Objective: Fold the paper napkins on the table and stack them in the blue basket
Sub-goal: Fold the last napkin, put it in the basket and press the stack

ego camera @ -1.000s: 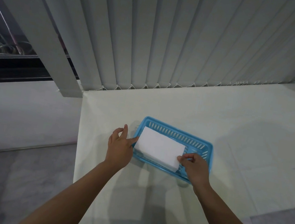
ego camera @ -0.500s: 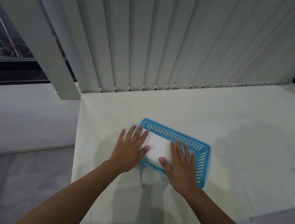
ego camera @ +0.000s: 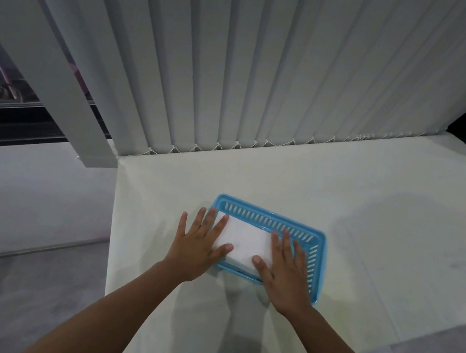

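Note:
A blue slotted basket stands on the white table, near its left front. Inside it lies a white stack of folded paper napkins. My left hand lies flat with spread fingers on the stack's left end, its palm over the basket's left rim. My right hand lies flat on the stack's right end, covering the basket's front right part. Neither hand grips anything. No loose napkins show on the table.
Grey vertical blinds hang along the table's far edge. The table's left edge drops off just left of my left hand, with grey floor below. A dark window is at the far left.
A second ago both hands pinched the napkin stack by its ends above the basket. They have since let go and now press flat on top of it.

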`<state>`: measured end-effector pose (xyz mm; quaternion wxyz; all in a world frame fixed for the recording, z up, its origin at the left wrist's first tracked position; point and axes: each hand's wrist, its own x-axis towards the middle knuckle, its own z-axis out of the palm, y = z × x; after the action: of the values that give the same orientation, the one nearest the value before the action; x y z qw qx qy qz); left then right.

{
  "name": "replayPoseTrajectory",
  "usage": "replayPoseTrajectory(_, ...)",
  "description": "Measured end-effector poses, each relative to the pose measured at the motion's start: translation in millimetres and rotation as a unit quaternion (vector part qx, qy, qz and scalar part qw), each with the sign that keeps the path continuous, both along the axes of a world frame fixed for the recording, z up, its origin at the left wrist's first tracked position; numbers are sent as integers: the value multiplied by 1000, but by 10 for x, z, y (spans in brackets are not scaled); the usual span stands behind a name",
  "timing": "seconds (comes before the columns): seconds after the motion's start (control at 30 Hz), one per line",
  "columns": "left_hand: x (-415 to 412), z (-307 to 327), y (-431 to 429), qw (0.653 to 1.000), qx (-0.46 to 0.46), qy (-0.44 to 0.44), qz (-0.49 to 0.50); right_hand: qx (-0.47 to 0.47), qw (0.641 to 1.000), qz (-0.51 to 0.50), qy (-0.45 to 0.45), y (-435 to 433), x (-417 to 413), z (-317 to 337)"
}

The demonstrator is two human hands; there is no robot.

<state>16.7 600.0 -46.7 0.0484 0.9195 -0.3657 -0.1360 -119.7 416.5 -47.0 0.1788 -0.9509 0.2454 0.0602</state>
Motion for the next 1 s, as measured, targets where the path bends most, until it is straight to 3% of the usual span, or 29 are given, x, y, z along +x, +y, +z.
replayPoseTrajectory(0.1,88,27,61,992,-78,40,86,22,990,-112,-80,-111,-98,100)
replayPoseTrajectory(0.17,142,27,88,962,-167,119,179,61,969,-214,-110,-193,-179,112)
replayPoseTrajectory(0.27,179,16,52,881,-283,263,275,179,919,-335,-110,-293,-233,53)
replayPoseTrajectory(0.37,164,16,-67,782,-353,390,334,331,846,-382,-170,-304,-254,10)
replayPoseTrajectory(0.43,127,8,-149,747,-374,419,356,348,833,-384,-191,-322,-264,23)
replayPoseTrajectory(0.8,-125,184,-831,720,-425,358,416,403,839,-303,-206,-1099,-254,182)
replayPoseTrajectory(1.0,-357,369,-1635,727,-435,328,417,403,852,-265,-204,-1993,-367,432)
